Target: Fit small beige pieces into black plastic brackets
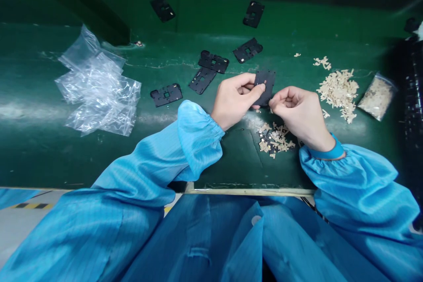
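Observation:
My left hand is closed on a flat black plastic plate, thumb on its face and fingers behind. At the plate's lower right corner, my right hand pinches with thumb and forefinger; whatever lies between the fingertips is too small to make out. Just below both hands lies a small heap of cream and black pieces. A larger pile of cream-coloured small pieces spreads to the right of my right hand.
Several similar black plates lie about the green table, one plate partly under another. Clear plastic bags are heaped at left. A filled zip bag lies at right, near a dark ridged object.

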The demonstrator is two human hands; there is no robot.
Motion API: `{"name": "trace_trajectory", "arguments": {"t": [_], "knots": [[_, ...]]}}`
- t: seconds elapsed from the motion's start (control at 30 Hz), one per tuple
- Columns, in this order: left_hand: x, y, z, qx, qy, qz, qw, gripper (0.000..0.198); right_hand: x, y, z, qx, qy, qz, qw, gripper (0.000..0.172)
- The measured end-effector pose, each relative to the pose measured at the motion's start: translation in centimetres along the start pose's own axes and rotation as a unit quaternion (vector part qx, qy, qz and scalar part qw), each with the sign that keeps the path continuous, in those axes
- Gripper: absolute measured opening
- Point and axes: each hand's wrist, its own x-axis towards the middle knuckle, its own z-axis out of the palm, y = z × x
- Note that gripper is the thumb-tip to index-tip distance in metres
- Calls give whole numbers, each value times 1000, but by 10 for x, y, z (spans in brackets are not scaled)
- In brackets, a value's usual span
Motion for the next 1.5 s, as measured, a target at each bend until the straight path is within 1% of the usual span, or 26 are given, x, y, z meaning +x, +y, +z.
{"name": "trace_trajectory", "arguments": {"t": [0.2, 0.43, 0.53, 0.67, 0.8, 0.9, 1.1, 1.23, 1.4, 1.5], "knots": [[0, -2, -1, 17, -5, 12, 1000, 18, 0, 0, -1, 9, -4, 6, 1000, 6], [2, -1, -5, -13, -24, -5, 1000, 20, 0, -1, -4, 24, -18, 12, 999, 5], [2, -1, -6, -15, -34, -1, 999, 25, 0, -5, -6, 56, -31, 30, 998, 5], [2, -2, -7, -24, -42, -4, 999, 32, 0, -9, -9, 88, -65, 62, 992, 7], [2, -1, -8, -33, -53, -9, 998, 32, 0, -9, -11, 93, -80, 66, 990, 6], [2, 0, -8, -39, -55, -16, 998, 30, 0, -9, -12, 94, -83, 67, 990, 8], [1, 2, -6, -46, -41, -32, 998, 28, -1, -9, -11, 104, -83, 56, 990, 13], [1, 3, -6, -45, -22, -37, 998, 29, -1, -8, -10, 123, -73, 39, 989, 17], [2, 3, -6, -40, 4, -38, 998, 33, 0, -4, -12, 158, -48, 47, 985, 22], [1, 3, -5, -41, 3, -31, 999, 33, -1, -4, -10, 136, -50, 24, 989, 21]]}}
